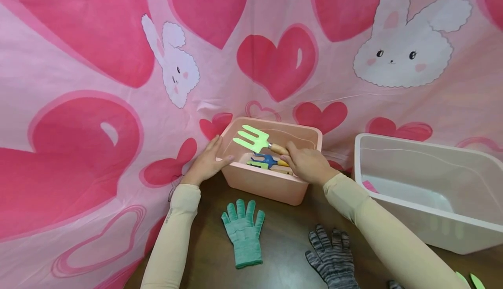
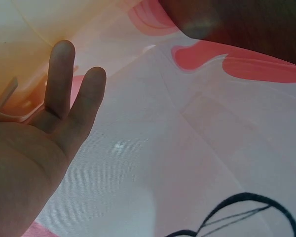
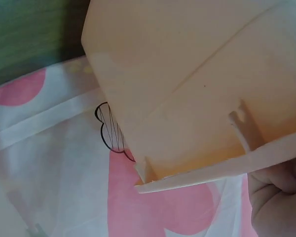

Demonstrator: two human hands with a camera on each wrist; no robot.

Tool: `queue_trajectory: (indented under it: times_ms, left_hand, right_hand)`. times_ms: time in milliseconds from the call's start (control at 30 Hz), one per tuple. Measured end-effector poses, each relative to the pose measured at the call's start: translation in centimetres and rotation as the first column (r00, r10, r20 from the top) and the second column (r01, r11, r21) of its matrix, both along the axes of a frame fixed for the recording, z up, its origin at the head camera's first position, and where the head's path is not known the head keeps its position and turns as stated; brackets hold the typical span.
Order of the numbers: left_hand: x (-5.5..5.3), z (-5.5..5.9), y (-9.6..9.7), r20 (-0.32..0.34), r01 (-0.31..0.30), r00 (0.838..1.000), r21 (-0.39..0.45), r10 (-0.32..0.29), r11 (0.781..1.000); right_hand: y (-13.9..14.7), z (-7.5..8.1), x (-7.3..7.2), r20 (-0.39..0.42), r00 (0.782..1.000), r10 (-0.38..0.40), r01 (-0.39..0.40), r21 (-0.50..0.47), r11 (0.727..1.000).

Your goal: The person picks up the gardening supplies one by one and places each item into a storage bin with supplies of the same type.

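A pink plastic bin (image 1: 263, 183) stands on the dark table against the heart-print cloth. My right hand (image 1: 310, 163) grips the wooden handle of a hand fork (image 1: 254, 139) with light green tines, held over the bin. Below it in the bin lie a blue hand rake (image 1: 265, 159) with a yellow handle and another light green tool (image 1: 257, 164), partly covered. At the bin's left front corner my left hand (image 1: 205, 160) rests on the rim, its fingers (image 2: 84, 108) stretched out along the side. In the right wrist view, the bin wall partly hides my right hand (image 3: 281, 197).
A teal glove (image 1: 244, 234) and a grey striped glove (image 1: 332, 258) lie on the table in front. To the right stands a larger whitish bin (image 1: 432, 219) with a small pink piece (image 1: 370, 187) inside. Green tips (image 1: 477, 281) show at the lower right edge.
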State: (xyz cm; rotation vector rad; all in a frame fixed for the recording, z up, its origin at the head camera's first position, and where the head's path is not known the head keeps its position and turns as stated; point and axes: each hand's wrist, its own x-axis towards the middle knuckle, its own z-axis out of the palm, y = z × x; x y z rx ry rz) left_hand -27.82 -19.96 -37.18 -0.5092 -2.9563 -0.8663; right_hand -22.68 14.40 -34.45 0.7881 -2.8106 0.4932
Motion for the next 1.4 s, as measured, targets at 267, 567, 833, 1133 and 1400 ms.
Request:
queue_trajectory:
  times_ms: [267,567,833,1133,1400]
  left_hand:
    - [0.0,0.0,0.1,0.006,-0.007,1.0,-0.003,0.007,1.0]
    - [-0.1,0.1,-0.1,-0.008,-0.016,1.0,0.007,0.016,1.0]
    - [-0.1,0.1,0.2,0.0,-0.03,1.0,0.002,0.03,1.0]
    - [0.0,0.3,0.2,-0.006,-0.034,0.999,-0.003,0.034,0.999]
    - [-0.2,0.1,0.4,0.007,-0.032,0.999,-0.006,0.032,0.999]
  right_hand:
    - [-0.6,-0.8,-1.7,0.1,0.995,-0.02,0.023,-0.034,0.999]
    - [-1.0,-0.8,-2.9,0.203,0.979,-0.024,0.013,0.053,0.999]
    - [-1.4,-0.8,-3.8,0.244,0.97,-0.021,0.004,0.072,0.997]
    - [-2.5,-1.7,-4.1,0.175,0.984,0.016,-0.035,0.106,0.994]
    - [-2.2,-1.8,-4.1,0.202,0.978,0.052,-0.075,0.111,0.991]
